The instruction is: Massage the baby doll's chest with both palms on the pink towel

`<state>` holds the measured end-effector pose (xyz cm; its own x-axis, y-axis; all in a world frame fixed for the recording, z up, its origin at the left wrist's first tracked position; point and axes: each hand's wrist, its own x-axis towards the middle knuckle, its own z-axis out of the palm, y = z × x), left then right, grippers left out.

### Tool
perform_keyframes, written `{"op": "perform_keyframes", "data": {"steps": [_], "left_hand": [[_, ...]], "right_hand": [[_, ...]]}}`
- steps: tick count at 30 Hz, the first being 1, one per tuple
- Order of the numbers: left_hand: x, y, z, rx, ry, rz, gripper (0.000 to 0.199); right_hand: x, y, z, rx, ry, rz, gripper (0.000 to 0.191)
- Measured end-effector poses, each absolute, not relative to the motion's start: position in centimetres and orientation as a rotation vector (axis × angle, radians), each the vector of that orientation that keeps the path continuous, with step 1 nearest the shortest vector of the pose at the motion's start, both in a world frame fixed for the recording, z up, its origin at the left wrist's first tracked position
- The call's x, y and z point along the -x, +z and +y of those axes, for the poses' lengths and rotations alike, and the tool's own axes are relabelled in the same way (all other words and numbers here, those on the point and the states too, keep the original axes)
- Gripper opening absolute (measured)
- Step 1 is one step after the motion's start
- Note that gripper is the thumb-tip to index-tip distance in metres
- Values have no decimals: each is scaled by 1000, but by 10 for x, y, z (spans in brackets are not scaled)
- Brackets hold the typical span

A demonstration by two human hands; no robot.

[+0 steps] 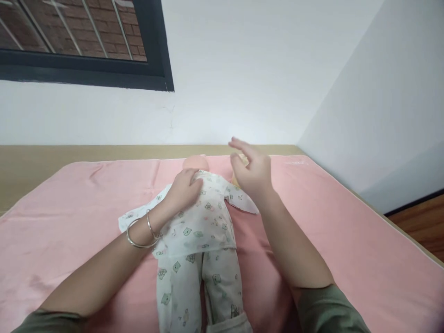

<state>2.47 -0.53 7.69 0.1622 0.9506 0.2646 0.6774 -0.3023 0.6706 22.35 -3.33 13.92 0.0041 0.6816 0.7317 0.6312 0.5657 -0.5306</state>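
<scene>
A baby doll in a white long-sleeved top (211, 222) and matching trousers (180, 286), both printed with small green animals, lies on a pink sheet (86, 199). Its smooth pink head (195, 163) points to the far edge. My left hand (185, 187) rests on the upper chest of the top, fingers laid over the cloth. Raised above the doll's right-hand sleeve (241, 199) is my right hand (253, 169), thumb and fingers apart. Partly hidden behind it is a yellowish object (236, 179) whose kind I cannot make out.
The sheet covers a wooden surface (27, 169) that meets a white wall (236, 83). A dark-framed window (156, 46) with bars is at the upper left. Another wall (391, 101) closes the right side, with brown wood (423, 226) low down.
</scene>
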Motion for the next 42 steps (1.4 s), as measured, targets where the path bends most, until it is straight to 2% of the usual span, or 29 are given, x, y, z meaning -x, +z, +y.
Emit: {"op": "perform_keyframes", "data": {"steps": [3,6,10,13,18,26,34,42], "left_hand": [[-57,106,-8,-1671,1108,1196,44],[-97,118,-14,-1236,1236,839,42],[-133,121,-14,-972,1405,721,35],[-141,127,-1,-693,1423,767,36],[-135,137,23,-321,1204,769,34],[-134,134,33,-224,1083,703,23],[-86,129,-29,-416,1106,920,10],[-39,150,-80,-568,1046,725,21]], "right_hand": [[-248,137,-14,1182,4,-1583,42],[-262,123,10,1272,-95,-1576,59],[-263,103,34,1404,-186,-1693,71],[-257,92,41,1469,-211,-1790,63],[-248,82,44,1514,-367,-1868,44],[-245,75,54,1561,-513,-1757,33],[-236,76,61,1692,-623,-1677,29],[-232,77,58,1729,-673,-1654,31]]}}
